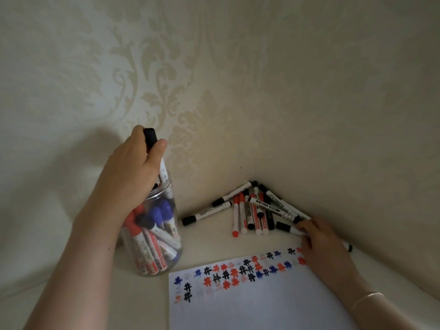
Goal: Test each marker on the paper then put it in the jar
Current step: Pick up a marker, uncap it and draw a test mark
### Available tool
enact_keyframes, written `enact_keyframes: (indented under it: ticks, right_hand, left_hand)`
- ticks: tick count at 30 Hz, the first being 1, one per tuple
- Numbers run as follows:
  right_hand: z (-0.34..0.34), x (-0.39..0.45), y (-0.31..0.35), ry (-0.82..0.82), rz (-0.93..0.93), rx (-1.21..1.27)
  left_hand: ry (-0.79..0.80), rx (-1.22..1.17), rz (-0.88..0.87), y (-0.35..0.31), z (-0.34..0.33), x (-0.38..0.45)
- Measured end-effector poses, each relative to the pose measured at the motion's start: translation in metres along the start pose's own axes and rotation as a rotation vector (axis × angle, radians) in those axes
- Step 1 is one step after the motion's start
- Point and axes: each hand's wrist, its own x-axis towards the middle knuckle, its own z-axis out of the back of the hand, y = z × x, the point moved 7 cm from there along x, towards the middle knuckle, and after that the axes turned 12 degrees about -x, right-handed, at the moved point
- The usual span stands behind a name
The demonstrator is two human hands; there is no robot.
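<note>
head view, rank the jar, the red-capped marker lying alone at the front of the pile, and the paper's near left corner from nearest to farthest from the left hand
1. Jar: directly under the left hand, which holds a black-capped marker over its mouth.
2. Red-capped marker: to the right, at the front of the pile in the corner.
3. Paper's near left corner: lowest in the picture, closest to the camera.

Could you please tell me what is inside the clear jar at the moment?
The jar holds capped red, blue and black markers. The left hand is lowering a black-capped marker in. The wrist covers the jar's left side.
</note>
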Motion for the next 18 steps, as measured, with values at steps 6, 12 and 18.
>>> enact_keyframes:
  ticks: [6,12,18]
  right_hand:
    - [0.000,0.000,0.000,-0.015,0.018,-0.002]
    - [0.003,0.000,0.004,-0.027,0.044,-0.017]
    - [0.017,-0.003,0.028,-0.013,0.204,-0.055]
  left_hand:
    - [-0.073,-0.100,0.003,0.001,0.004,-0.001]
    - [0.029,-0.088,0.067,0.004,0.002,-0.001]
    - [-0.072,-0.015,0.004,0.007,0.013,0.001]
